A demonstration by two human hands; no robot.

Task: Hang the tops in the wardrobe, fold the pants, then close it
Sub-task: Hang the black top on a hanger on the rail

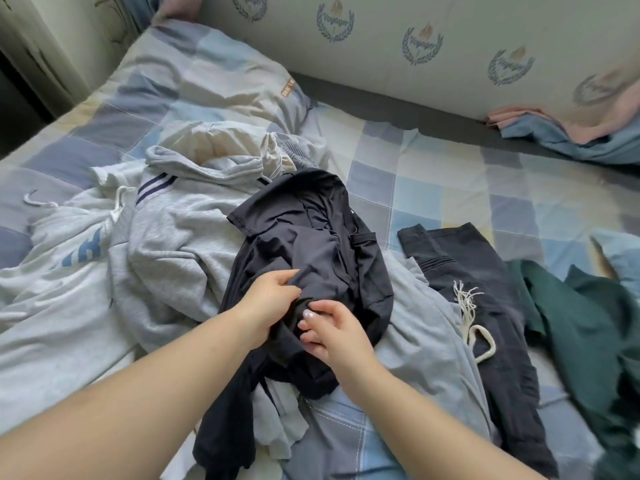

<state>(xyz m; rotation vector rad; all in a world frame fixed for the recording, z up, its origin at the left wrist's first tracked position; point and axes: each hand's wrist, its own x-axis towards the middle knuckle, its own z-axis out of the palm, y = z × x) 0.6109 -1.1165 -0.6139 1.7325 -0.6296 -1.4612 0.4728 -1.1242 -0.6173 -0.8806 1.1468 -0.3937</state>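
— Black top (311, 237), where does it lie?
— Bunched on the heap of clothes on the bed (433, 161), right under both hands. The left hand (268, 299) pinches a fold of it between thumb and fingers; the right hand (332, 330), just beside the left, has its fingers curled round the dark cloth.
— What lies left of the left hand?
— A grey hoodie (173, 244) with dark stripes at the collar, and beyond it a white sweatshirt (65, 244) with blue letters and a drawstring.
— And right of the right hand?
— Dark pants (485, 299) with a pale drawstring, spread flat near the hand, then a dark green garment (581, 317) farther out.
— Past the hands?
— A cream garment (214, 140) at the top of the heap, and a checked pillow (194, 81) against a padded wall panel (415, 46) printed with crests.
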